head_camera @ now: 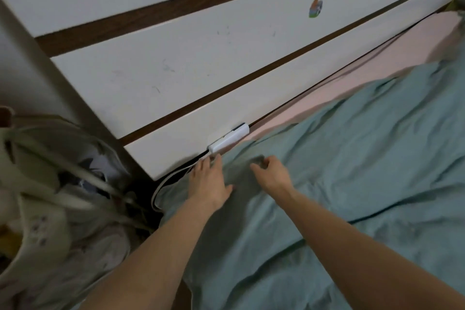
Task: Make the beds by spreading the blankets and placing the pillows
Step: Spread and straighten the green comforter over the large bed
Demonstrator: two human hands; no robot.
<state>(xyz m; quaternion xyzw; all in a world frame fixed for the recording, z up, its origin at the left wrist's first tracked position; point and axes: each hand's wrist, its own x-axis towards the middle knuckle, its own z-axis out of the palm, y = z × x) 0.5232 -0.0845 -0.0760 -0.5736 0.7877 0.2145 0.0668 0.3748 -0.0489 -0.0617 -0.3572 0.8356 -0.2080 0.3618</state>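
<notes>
Left hand (208, 181) fingers flat on green blanket (352, 184), right hand (271, 173) fingers pinching its fold.

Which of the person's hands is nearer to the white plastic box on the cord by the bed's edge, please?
Left. The left hand has its fingertips just below the white box; the right hand grips the green blanket farther off.

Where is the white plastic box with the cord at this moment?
In the head view, the white box sits just left of centre, wedged between the white drawer front and the green blanket, just beyond the left hand's fingertips.
</notes>
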